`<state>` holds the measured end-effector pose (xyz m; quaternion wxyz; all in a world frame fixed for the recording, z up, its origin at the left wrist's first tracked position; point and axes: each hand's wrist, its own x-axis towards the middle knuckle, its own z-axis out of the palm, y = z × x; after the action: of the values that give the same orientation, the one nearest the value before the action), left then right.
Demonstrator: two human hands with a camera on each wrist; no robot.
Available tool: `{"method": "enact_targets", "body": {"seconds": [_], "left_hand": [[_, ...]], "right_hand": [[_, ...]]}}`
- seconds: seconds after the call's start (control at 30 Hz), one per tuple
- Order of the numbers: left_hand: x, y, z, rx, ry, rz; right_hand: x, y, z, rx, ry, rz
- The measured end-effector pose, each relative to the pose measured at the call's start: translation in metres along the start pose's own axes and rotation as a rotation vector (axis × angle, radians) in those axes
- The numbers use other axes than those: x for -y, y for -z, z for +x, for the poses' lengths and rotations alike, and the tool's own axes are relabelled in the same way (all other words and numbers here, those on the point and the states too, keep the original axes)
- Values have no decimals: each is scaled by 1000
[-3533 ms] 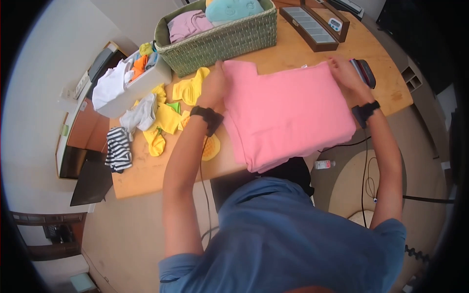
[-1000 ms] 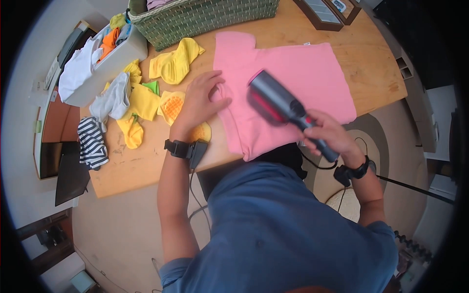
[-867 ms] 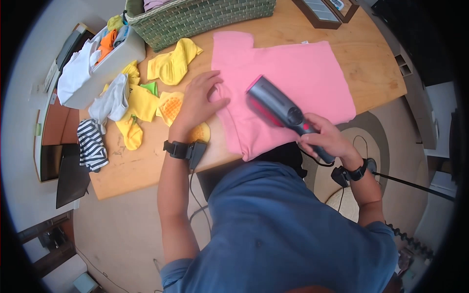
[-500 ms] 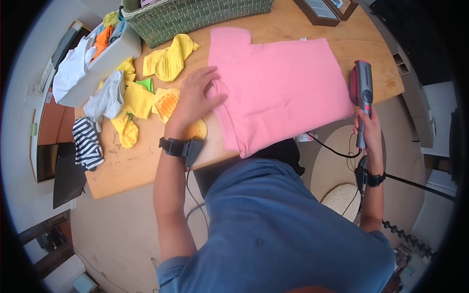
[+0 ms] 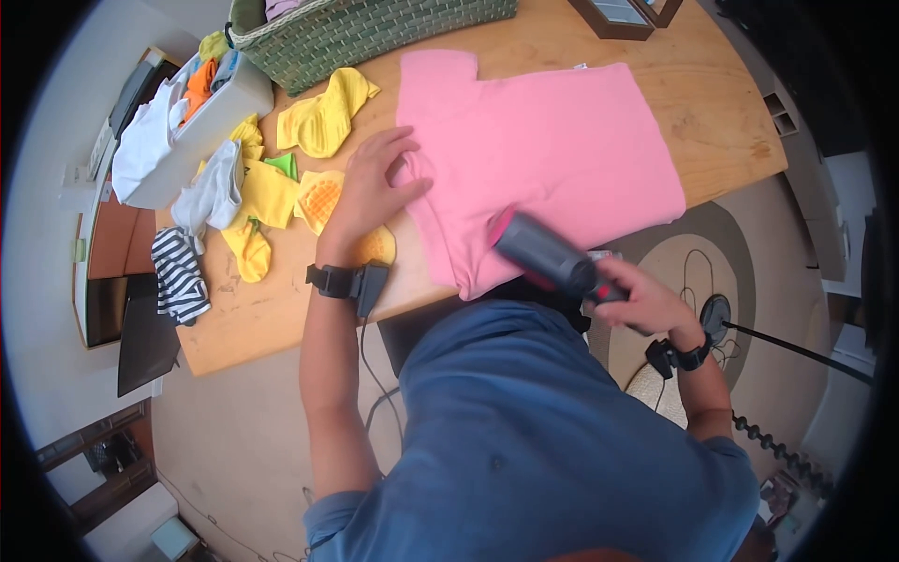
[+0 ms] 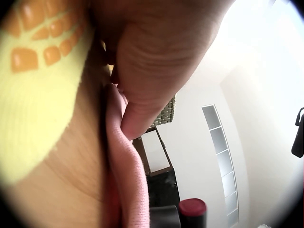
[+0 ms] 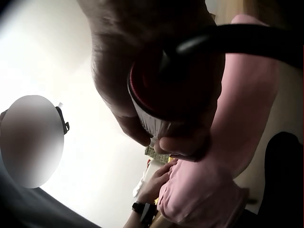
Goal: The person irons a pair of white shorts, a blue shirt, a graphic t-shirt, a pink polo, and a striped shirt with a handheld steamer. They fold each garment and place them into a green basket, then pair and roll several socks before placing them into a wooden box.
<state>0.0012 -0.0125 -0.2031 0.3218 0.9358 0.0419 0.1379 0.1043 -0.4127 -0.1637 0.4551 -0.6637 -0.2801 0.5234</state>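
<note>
A folded pink T-shirt (image 5: 571,131) lies on the wooden table (image 5: 253,328), its front part at the table's near edge. My left hand (image 5: 370,187) rests on its left side, fingers and thumb spread. In the left wrist view the thumb touches a raised pink fold (image 6: 128,166). My right hand (image 5: 646,300) grips the handle of a grey and pink handheld garment steamer (image 5: 548,253). The steamer's head overlaps the shirt's front in the head view. A black cord (image 7: 237,38) leaves the handle's end in the right wrist view.
Left of the shirt lie yellow socks (image 5: 323,112), a grey sock (image 5: 211,192) and a striped cloth (image 5: 178,272). A white bin (image 5: 225,117) of clothes and a green woven basket (image 5: 375,42) stand behind. A brown box (image 5: 618,21) is at the back.
Earlier both hands were at the shirt's far edge; now the right holds the steamer. It swung right past the shirt, then back left over the front. Lately the left hand has stayed in place.
</note>
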Motion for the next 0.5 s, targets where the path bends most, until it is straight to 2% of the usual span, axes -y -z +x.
{"method": "enact_targets", "body": {"seconds": [0.07, 0.13, 0.2, 0.3, 0.4, 0.5], "left_hand": [[-2, 0, 0, -19, 7, -16], [-2, -1, 0, -17, 11, -14], [-2, 1, -1, -2, 9, 13], [-1, 0, 0, 1, 19, 24], [0, -1, 0, 6, 14, 29], [-1, 3, 1, 37, 8, -6]], "right_hand": [[-10, 26, -14, -205, -49, 170], [-22, 63, -26, -405, 56, 181], [-12, 91, -34, -623, 56, 57], [-14, 153, -40, -779, -63, -227], [-20, 199, -17, -984, 121, -781], [-35, 252, 14, -1069, 40, -1142]]}}
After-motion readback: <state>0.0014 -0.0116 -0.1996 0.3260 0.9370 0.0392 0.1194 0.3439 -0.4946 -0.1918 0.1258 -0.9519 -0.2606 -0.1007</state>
